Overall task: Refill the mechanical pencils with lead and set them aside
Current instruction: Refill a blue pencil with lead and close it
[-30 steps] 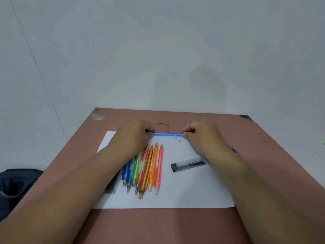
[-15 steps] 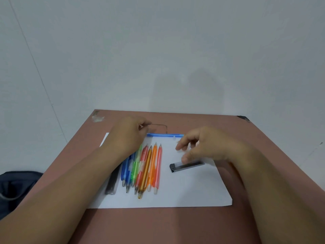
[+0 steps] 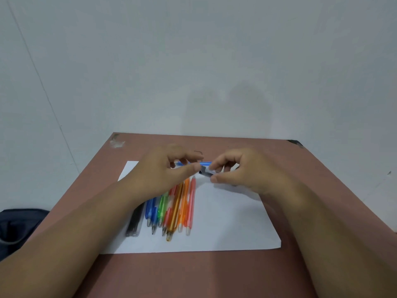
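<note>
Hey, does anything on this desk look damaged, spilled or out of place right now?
Only the desk itself: its far left corner has a chipped, whitish scuffed patch, and the far right corner shows a dark worn spot. Nothing looks spilled. The mechanical pencils lie bunched roughly parallel on the white paper.

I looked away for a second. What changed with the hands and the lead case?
The right hand let go of the blue pencil, picked the lead case off the paper and raised it toward the left hand. The pencil row stayed put.
</note>
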A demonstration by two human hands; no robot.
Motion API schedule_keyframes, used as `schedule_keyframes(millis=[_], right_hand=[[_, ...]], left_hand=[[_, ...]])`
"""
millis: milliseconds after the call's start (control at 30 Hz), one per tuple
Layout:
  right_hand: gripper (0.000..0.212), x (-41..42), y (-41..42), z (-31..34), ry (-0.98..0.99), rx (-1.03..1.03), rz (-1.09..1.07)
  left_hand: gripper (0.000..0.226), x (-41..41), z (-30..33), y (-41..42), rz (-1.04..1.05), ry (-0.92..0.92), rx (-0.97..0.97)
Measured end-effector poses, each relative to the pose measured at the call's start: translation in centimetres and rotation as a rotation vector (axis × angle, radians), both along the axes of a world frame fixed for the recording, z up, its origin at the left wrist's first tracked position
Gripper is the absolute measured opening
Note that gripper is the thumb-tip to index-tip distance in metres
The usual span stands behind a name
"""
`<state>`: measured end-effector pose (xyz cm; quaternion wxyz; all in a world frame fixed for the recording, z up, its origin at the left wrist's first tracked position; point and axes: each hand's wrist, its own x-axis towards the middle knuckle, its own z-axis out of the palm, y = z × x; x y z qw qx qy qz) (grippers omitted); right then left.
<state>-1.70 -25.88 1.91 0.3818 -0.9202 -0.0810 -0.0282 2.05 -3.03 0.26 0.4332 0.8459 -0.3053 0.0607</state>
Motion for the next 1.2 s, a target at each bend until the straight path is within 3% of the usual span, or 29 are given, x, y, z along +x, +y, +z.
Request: schedule_keyframes(millis=[100, 333, 567, 867, 1067, 1200], right_hand=[[0.016, 0.1, 0.3, -0.1, -0.039, 0.110, -0.017], [0.012, -0.1, 1.1, -0.5, -0.059, 0.206, -0.006], [0.013, -0.2, 1.4, -0.3, -0.066, 0.247, 0.014], [0.014, -0.3, 1.6, -0.2, -0.102, 0.190, 0.045], [0.029, -0.4, 1.4, -0.5, -0.081, -0.014, 0.067], [0.033, -0.3, 1.4, -0.6, -0.154, -0.013, 0.028]], left_hand=[[0.024, 0.2, -0.2, -0.1, -0.012, -0.001, -0.018], [0.022, 0.9, -0.8, -0.2, 0.022, 0.174, -0.091], [0.020, 0.4, -0.3, 0.0, -0.032, 0.205, -0.180], [0.024, 0.1, 0.3, -0.3, -0.008, 0.144, -0.262], [0.022, 0.0, -0.2, -0.6, 0.053, 0.083, -0.273], [0.020, 0.0, -0.3, -0.7, 0.075, 0.069, -0.294]])
